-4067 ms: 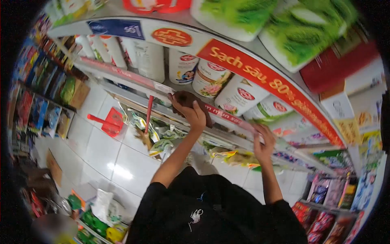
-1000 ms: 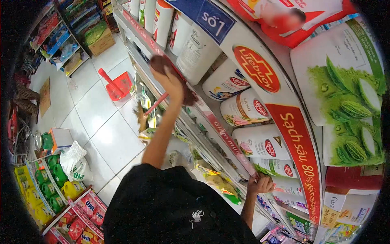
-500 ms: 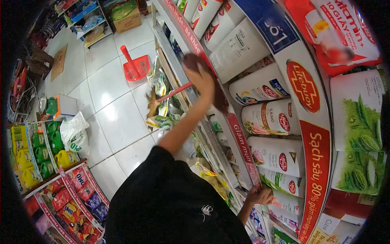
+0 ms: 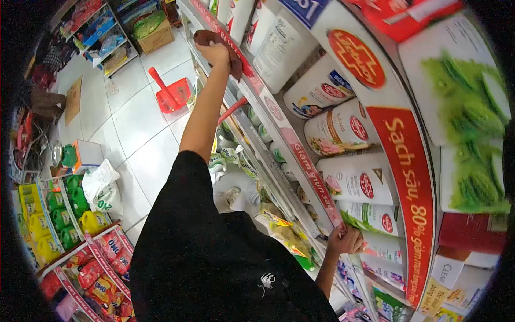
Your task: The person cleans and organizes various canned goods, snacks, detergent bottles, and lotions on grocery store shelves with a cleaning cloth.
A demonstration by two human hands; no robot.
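Note:
My left hand (image 4: 215, 53) is closed on a brown cloth (image 4: 234, 60), pressed to the pink label strip (image 4: 257, 80) on the front edge of a shelf. My left arm stretches forward along the shelf. My right hand (image 4: 347, 240) has its fingers curled at the same edge, lower in view, where the strip ends; what lies under the fingers is hidden. Behind the strip stand white Lifebuoy bottles (image 4: 357, 180) in a row. A red stick handle (image 4: 232, 110) shows beside my left forearm, partly covered by it.
A red dustpan (image 4: 174, 96) lies on the tiled floor (image 4: 134, 129). Green and yellow bottles (image 4: 40, 231) and OMO packs (image 4: 107, 290) fill a rack at left, near a white plastic bag (image 4: 102, 188). A cardboard box (image 4: 155, 40) sits at the back.
My left hand has slid the brown cloth along the shelf edge, away from me and up-left in view. My right hand stays at the edge. The view has shifted slightly.

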